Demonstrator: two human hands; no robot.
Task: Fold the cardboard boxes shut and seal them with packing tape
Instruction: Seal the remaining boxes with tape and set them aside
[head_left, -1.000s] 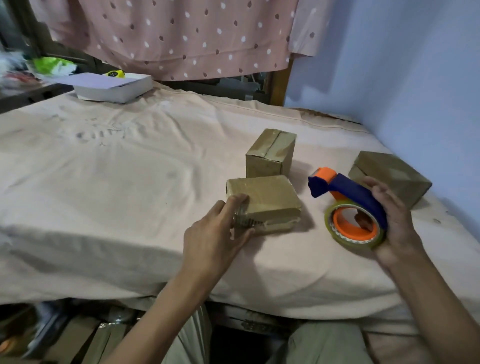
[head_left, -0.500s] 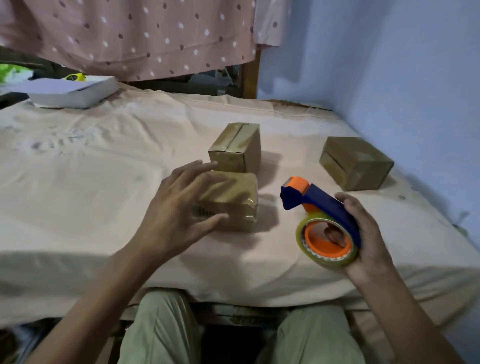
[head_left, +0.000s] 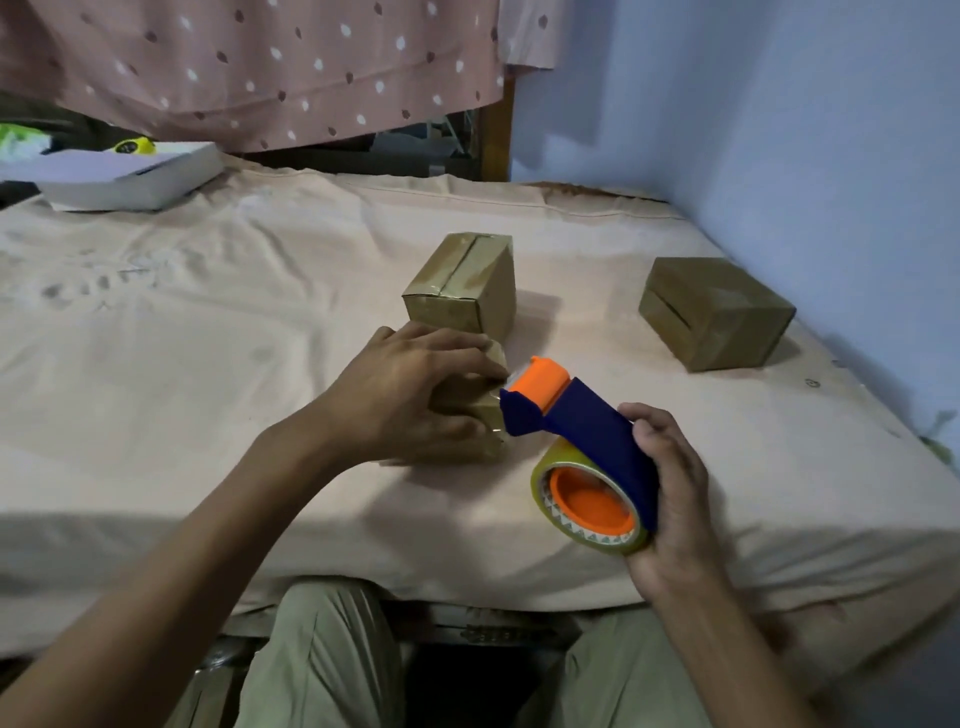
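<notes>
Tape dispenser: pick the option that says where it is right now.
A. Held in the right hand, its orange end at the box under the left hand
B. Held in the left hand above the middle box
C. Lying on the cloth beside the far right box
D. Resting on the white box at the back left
A: the right hand grips the tape dispenser, and its orange end meets the near box that the left hand holds.

Dim, soft shadows, wide-angle edge warp
</notes>
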